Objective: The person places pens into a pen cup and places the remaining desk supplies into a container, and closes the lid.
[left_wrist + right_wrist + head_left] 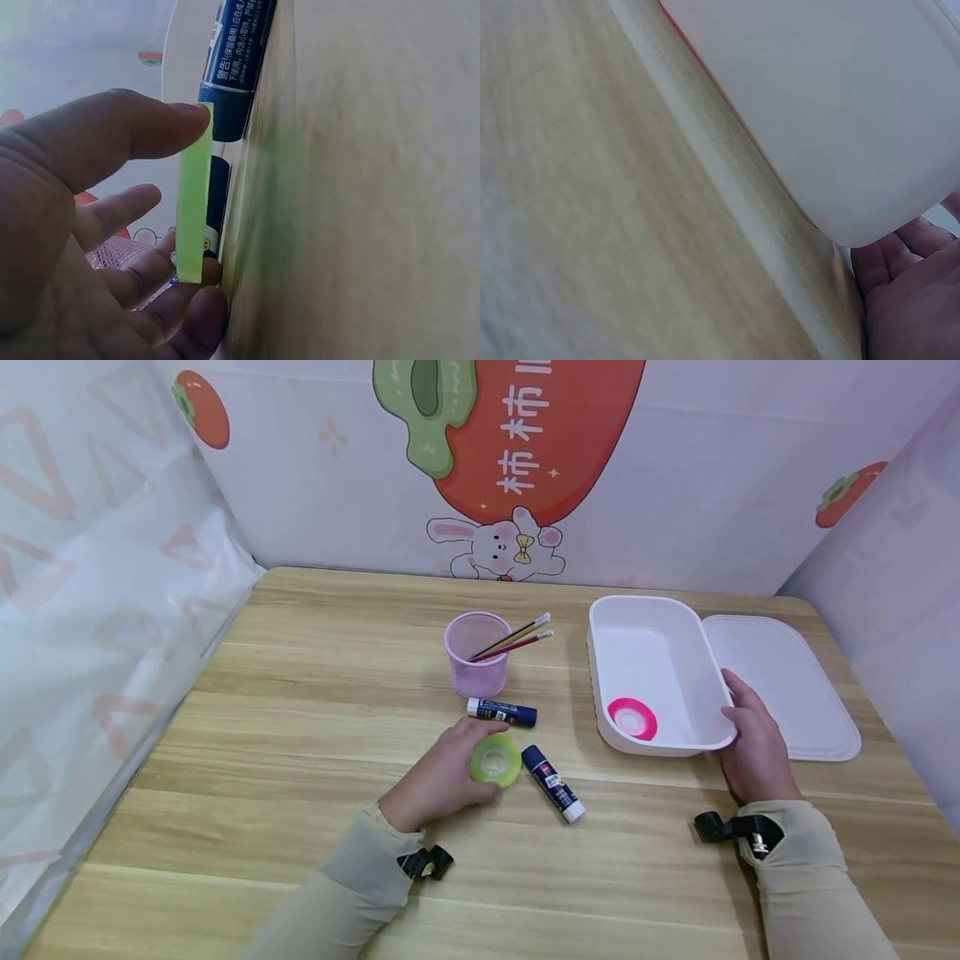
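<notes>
My left hand (pixel 447 770) pinches a yellow-green tape roll (pixel 511 755) lying flat, thumb on one edge and fingers at the opposite one. In the left wrist view the tape roll (pixel 193 202) shows edge-on, close over the tabletop. Two dark blue glue sticks lie beside it: one glue stick (pixel 502 712) just behind, another glue stick (pixel 552 783) slanting to the right. On the right, my right hand (pixel 757 747) holds a white plastic box (pixel 652 643) by its near right corner. Inside the box, a pink tape roll (pixel 647 713) rests near the front left.
Behind the glue sticks stands a pink cup (pixel 478 681) with several pencils (pixel 517 643) leaning to the right. A white lid (pixel 787 685) lies to the right of the box. The wooden table (pixel 300 710) ends at a printed backdrop (pixel 315 477).
</notes>
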### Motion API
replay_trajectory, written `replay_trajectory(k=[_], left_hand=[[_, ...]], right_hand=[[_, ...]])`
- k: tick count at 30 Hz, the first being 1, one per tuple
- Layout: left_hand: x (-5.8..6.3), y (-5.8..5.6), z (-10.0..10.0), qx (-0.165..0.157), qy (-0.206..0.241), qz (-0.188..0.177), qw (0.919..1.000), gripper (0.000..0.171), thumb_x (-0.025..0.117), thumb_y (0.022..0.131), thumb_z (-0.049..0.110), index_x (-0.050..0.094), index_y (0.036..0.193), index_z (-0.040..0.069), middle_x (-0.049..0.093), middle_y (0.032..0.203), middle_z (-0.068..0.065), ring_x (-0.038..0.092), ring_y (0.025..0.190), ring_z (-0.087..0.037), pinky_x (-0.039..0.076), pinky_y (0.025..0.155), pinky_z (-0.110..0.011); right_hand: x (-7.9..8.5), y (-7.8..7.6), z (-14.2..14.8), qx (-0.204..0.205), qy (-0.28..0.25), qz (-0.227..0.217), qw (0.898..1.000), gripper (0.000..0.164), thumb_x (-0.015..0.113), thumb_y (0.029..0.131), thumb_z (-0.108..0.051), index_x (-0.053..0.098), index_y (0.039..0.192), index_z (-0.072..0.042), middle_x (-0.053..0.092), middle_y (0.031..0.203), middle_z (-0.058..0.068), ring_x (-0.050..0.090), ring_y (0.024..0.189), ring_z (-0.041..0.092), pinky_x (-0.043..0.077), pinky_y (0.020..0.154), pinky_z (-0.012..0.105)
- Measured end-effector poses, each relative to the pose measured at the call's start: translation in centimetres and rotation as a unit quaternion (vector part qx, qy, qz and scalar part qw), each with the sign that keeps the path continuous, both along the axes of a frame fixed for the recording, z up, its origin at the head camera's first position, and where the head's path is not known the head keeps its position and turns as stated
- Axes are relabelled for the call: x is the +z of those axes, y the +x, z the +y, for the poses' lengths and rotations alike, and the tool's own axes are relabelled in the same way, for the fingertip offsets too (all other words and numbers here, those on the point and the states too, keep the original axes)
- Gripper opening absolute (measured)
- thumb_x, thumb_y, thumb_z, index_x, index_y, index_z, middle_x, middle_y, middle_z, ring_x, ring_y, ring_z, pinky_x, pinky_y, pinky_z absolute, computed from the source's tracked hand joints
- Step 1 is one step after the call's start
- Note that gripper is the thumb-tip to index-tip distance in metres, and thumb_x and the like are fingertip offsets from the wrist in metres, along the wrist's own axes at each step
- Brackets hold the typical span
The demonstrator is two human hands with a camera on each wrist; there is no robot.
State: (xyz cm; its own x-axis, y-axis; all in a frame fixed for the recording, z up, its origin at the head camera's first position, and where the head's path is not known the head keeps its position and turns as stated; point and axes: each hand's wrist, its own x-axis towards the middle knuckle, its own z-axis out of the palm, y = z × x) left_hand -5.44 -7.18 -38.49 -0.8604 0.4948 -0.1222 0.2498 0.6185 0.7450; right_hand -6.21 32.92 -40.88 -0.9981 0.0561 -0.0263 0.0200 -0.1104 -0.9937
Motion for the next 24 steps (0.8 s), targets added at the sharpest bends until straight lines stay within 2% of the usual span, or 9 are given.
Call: replay_trajectory(k=[7,13,19,24], left_hand=[[0.57,-0.27,-0.17,0.004,0.010,-0.005,0.9999,0.080,0.084,0.079,0.011,0.046,0.149,0.013,0.050,0.136,-0.009,0.055,0.113,-0.021,0.047,0.102,-0.040],[0.49,-0.49,-0.05,-0.001,0.026,-0.008,0.9996,0.078,0.085,0.080,0.012,0.047,0.148,0.014,0.051,0.139,-0.005,0.055,0.117,-0.018,0.046,0.104,-0.038],[0.38,-0.52,0.20,-0.002,0.037,0.008,0.9993,0.078,0.086,0.079,0.013,0.048,0.147,0.016,0.052,0.139,-0.004,0.055,0.114,-0.017,0.047,0.101,-0.037],[0.61,-0.47,0.62,0.001,0.041,0.002,0.9992,0.079,0.086,0.079,0.013,0.048,0.147,0.018,0.051,0.138,-0.004,0.054,0.114,-0.017,0.047,0.101,-0.036]], right_hand=[[0.11,-0.03,0.00,-0.001,0.004,-0.002,1.000,0.055,0.024,0.108,-0.019,0.014,0.162,-0.020,0.004,0.169,0.001,0.008,0.153,0.020,0.020,0.120,0.027],[0.11,-0.06,0.02,0.000,-0.002,-0.001,1.000,0.055,0.024,0.108,-0.019,0.014,0.162,-0.021,0.004,0.169,0.001,0.008,0.153,0.020,0.019,0.120,0.027],[0.12,-0.09,0.05,-0.002,0.008,-0.006,1.000,0.055,0.023,0.108,-0.020,0.013,0.162,-0.020,0.003,0.169,0.001,0.007,0.153,0.019,0.017,0.121,0.028],[0.16,-0.03,0.12,-0.006,0.017,-0.015,1.000,0.055,0.023,0.109,-0.022,0.014,0.162,-0.023,0.004,0.169,-0.001,0.009,0.153,0.020,0.020,0.120,0.029]])
